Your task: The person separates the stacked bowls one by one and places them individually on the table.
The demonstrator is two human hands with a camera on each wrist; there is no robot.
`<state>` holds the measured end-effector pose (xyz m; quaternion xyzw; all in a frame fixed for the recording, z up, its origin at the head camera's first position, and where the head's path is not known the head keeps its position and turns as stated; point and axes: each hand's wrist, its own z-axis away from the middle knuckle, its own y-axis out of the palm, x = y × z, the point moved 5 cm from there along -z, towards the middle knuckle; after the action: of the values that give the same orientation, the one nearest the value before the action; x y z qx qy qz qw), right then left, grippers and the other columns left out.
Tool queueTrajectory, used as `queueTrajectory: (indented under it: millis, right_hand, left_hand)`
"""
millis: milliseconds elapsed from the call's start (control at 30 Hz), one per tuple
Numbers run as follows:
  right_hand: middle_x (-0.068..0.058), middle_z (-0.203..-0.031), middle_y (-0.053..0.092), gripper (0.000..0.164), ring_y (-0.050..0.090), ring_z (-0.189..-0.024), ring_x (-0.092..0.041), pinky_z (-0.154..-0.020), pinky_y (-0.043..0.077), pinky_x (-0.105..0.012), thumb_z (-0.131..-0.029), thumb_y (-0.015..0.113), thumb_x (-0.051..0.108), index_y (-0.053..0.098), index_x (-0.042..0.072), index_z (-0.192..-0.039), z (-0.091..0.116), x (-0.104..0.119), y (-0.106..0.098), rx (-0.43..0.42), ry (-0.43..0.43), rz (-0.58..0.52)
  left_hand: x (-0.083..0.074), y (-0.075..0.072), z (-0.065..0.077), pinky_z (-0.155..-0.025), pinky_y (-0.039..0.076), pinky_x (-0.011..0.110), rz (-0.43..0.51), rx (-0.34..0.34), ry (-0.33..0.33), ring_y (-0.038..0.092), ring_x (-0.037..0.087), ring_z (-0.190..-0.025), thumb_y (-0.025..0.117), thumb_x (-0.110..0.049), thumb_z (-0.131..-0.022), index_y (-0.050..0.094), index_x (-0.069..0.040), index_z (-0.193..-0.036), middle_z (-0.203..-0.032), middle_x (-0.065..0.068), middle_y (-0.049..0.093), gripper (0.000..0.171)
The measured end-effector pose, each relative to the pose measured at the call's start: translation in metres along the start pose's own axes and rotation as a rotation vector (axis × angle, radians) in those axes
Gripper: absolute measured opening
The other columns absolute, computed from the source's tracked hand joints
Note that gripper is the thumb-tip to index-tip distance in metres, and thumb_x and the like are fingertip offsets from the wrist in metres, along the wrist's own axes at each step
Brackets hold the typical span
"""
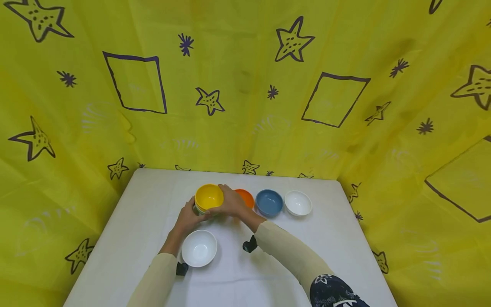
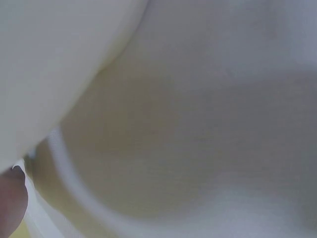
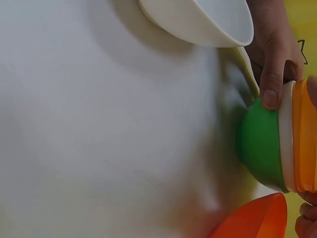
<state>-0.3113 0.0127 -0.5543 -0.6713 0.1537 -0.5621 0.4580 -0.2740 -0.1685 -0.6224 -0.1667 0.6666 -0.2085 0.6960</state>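
Observation:
A stack of nested bowls is between my two hands at the back of the table. A yellow bowl (image 1: 209, 197) is on top, with a white rim (image 3: 286, 139) under it and a green bowl (image 3: 261, 148) at the bottom. My left hand (image 1: 189, 217) grips the green bowl from the left, its thumb pressed on the side in the right wrist view. From the right, my right hand (image 1: 231, 202) holds the yellow bowl by its side. Nearer to me a white bowl (image 1: 199, 248) stands on the table; its pale wall (image 2: 54, 64) fills a corner of the left wrist view.
Right of the stack stand an orange bowl (image 1: 246, 198), partly behind my right hand, a blue bowl (image 1: 269, 202) and another white bowl (image 1: 298, 203). The white table (image 1: 330, 251) ends at a yellow curtain (image 1: 238, 128) behind and on both sides.

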Motion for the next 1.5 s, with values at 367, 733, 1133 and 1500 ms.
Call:
queueTrajectory:
  millis: [367, 733, 1133, 1500]
  right_hand:
    - [-0.003, -0.130, 0.064, 0.094, 0.063, -0.112, -0.020, -0.100, 0.057, -0.039, -0.072, 0.094, 0.049, 0.050, 0.011, -0.146, -0.004, 0.004, -0.002, -0.041, -0.040, -0.072]
    - [-0.002, -0.127, 0.067, 0.089, 0.065, -0.110, -0.020, -0.096, 0.058, -0.038, -0.071, 0.093, 0.048, 0.053, 0.013, -0.143, 0.005, 0.005, -0.019, -0.104, -0.054, -0.131]
    - [0.000, -0.129, 0.065, 0.094, 0.063, -0.111, -0.019, -0.095, 0.057, -0.039, -0.069, 0.095, 0.046, 0.050, 0.015, -0.146, 0.040, 0.005, -0.038, -0.152, -0.106, -0.130]
    - [0.003, -0.124, 0.063, 0.089, 0.059, -0.107, -0.017, -0.094, 0.055, -0.042, -0.068, 0.096, 0.040, 0.052, 0.015, -0.141, 0.092, -0.011, -0.021, -0.154, -0.111, -0.161]
  left_hand:
    - [0.002, 0.000, 0.000, -0.124, 0.017, 0.067, 0.012, -0.005, 0.005, 0.031, 0.043, -0.153, 0.093, -0.035, -0.081, 0.037, -0.009, -0.161, -0.163, 0.020, 0.041, 0.101]
    - [0.005, 0.001, 0.002, -0.125, 0.019, 0.064, 0.008, 0.003, -0.018, 0.035, 0.043, -0.151, 0.094, -0.032, -0.081, 0.038, -0.009, -0.161, -0.162, 0.020, 0.043, 0.100]
    - [0.002, -0.002, 0.001, -0.126, 0.016, 0.064, -0.003, 0.003, 0.025, 0.031, 0.042, -0.153, 0.094, -0.040, -0.080, 0.038, -0.010, -0.161, -0.163, 0.018, 0.042, 0.103]
    - [0.001, 0.000, 0.000, -0.126, 0.012, 0.064, 0.025, -0.012, -0.021, 0.029, 0.041, -0.154, 0.092, -0.036, -0.082, 0.035, -0.009, -0.163, -0.164, 0.019, 0.040, 0.103]
